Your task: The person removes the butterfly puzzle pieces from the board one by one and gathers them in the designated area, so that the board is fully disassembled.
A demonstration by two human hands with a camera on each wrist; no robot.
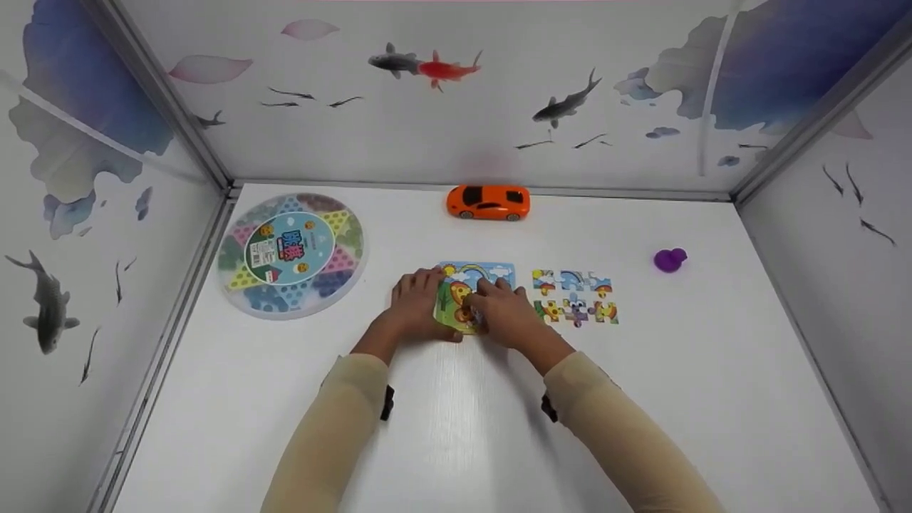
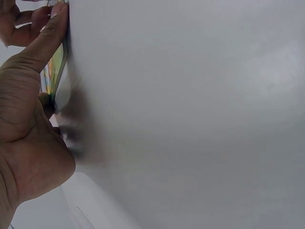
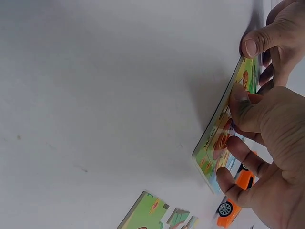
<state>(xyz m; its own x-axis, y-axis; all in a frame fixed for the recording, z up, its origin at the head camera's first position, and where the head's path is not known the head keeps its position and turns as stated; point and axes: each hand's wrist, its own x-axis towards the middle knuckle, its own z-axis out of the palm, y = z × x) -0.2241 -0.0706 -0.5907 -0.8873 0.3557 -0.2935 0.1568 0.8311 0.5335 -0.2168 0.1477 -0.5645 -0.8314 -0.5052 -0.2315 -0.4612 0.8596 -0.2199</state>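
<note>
A small jigsaw puzzle board [image 1: 450, 313] with a rainbow and cartoon animals lies in front of me, seen edge-on in the right wrist view. My left hand [image 1: 417, 303] holds its left side, thumb [image 2: 50, 38] along the near edge and fingers at the far left corner. Over the board's right half, my right hand [image 1: 502, 313] is bent down, its thumb [image 3: 242, 112] and forefinger drawn together on a puzzle piece mostly hidden beneath them. The other right fingers [image 3: 243, 152] spread over the board. Several loose puzzle pieces [image 1: 576, 308] lie in two rows beside this hand.
An orange toy car [image 1: 489, 203] stands behind the board by the back wall. A round Chinese checkers set [image 1: 292, 249] lies at the left. Farther right sits a small purple toy [image 1: 670, 260]. Printed panels [image 1: 456, 135] enclose the white table [image 1: 442, 442].
</note>
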